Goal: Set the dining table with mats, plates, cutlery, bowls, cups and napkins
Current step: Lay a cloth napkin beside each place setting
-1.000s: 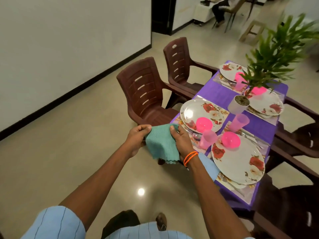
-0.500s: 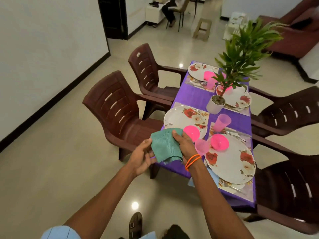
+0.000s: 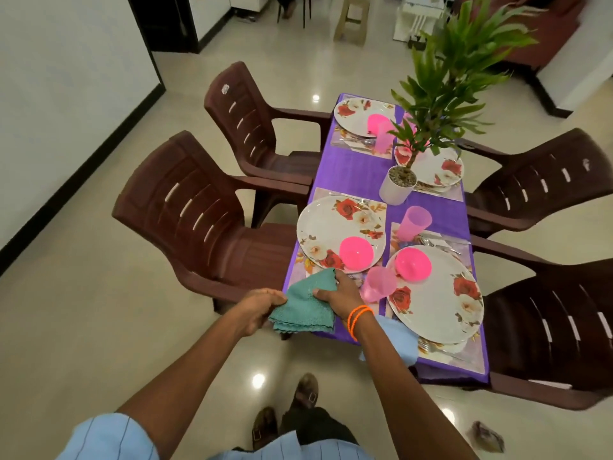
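A soft teal-green cloth napkin (image 3: 306, 302) with a bumpy weave and a wavy edge sits at the near left corner of the long table with a purple cloth (image 3: 351, 171). It is folded, and its lower edge hangs past the table edge. The left hand (image 3: 257, 310) pinches the napkin's left side with curled fingers. The right hand (image 3: 341, 293), with two orange bead bands at the wrist, holds the right side, thumb on top.

Just past the napkin is a round white plate with red roses (image 3: 335, 227) on a shiny flowery mat. A small bright pink plastic bowl (image 3: 356, 254) sits on that plate. A see-through pink plastic cup (image 3: 378, 283) stands just right of the right hand. Next to it is another big round rose plate (image 3: 438, 300) with a second pink bowl (image 3: 413, 263) on it. Another tall pink cup (image 3: 413, 224) stands farther back. A light blue cloth (image 3: 394, 333) lies near the right wrist, partly hidden by the arm.

A green leafy plant in a white round pot (image 3: 398, 184) stands in the middle of the table. Two more rose plates lie at the far end. Dark brown plastic chairs with slotted backs (image 3: 199, 207) stand at both sides. The floor is shiny cream tile. I cannot see any writing to read.
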